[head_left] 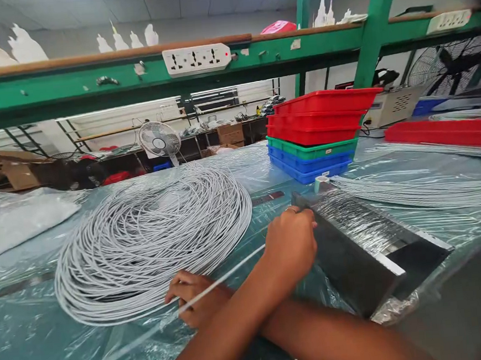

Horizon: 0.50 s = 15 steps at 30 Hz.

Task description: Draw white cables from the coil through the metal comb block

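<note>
My arms are crossed over the bench. My left hand (pixel 292 246) reaches to the right and is closed at the near end of a dark metal block wrapped in plastic film (pixel 366 242). A single white cable strand (pixel 234 267) runs taut from it down to my right hand (pixel 192 301), which lies further left and pinches the strand at the edge of a big loose coil of white cable (pixel 145 237). The strand carries on toward the lower left.
The bench is covered in clear plastic sheet (pixel 36 340). Bundles of straight cut cables (pixel 425 193) lie to the right. Stacked red, green and blue trays (pixel 316 135) stand behind the block. A green shelf beam with a power strip (pixel 196 58) runs overhead.
</note>
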Each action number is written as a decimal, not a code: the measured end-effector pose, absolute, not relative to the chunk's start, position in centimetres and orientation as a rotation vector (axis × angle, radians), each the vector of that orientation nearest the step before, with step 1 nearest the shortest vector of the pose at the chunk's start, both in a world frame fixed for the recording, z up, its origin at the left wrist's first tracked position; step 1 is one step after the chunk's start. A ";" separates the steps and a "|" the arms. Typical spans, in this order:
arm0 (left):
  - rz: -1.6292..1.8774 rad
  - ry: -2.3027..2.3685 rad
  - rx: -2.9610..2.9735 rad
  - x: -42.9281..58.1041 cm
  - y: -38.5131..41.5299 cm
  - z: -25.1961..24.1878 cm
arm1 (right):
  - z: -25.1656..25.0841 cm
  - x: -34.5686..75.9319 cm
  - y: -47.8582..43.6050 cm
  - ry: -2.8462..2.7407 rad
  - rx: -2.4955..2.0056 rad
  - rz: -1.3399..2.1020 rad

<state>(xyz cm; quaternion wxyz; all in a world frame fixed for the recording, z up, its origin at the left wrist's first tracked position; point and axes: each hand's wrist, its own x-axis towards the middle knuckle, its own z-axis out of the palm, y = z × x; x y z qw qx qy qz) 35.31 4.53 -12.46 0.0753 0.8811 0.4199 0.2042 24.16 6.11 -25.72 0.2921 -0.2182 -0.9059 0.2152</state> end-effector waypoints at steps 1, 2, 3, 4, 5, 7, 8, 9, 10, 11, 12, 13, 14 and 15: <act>0.618 1.238 2.622 35.8 4.6 -12.4 | -25.8 24.1 6.1 -2.412 -0.596 0.581; 0.628 1.218 2.596 36.1 4.6 -12.5 | -25.9 24.1 6.1 -2.408 -0.606 0.588; 0.640 1.202 2.567 36.3 4.6 -12.6 | -26.0 24.1 6.1 -2.403 -0.612 0.595; 0.645 1.187 2.537 36.4 4.5 -12.7 | -26.0 24.1 6.1 -2.398 -0.617 0.608; 0.651 1.176 2.508 36.4 4.5 -12.8 | -26.0 24.1 6.1 -2.393 -0.621 0.626; 0.690 1.141 2.465 36.2 4.5 -12.9 | -26.0 24.2 6.1 -2.394 -0.620 0.669; 0.720 1.120 2.450 36.1 4.5 -12.9 | -26.0 24.2 6.1 -2.397 -0.622 0.685; 0.750 1.104 2.436 36.1 4.5 -12.9 | -25.9 24.2 6.1 -2.399 -0.622 0.691; 0.776 1.092 2.426 36.1 4.5 -12.9 | -25.8 24.2 6.1 -2.399 -0.624 0.689; 0.799 1.083 2.422 36.1 4.5 -12.9 | -25.8 24.2 6.0 -2.396 -0.629 0.678; 0.811 1.074 2.422 36.1 4.5 -13.0 | -25.7 24.2 6.0 -2.392 -0.634 0.662; 0.820 1.071 2.423 36.2 4.5 -13.2 | -25.6 24.3 5.9 -2.388 -0.633 0.643; 0.831 1.067 2.425 36.3 4.4 -13.3 | -25.5 24.4 5.9 -2.386 -0.625 0.624; 0.844 1.067 2.426 36.4 4.4 -13.4 | -25.4 24.4 5.8 -2.384 -0.614 0.606</act>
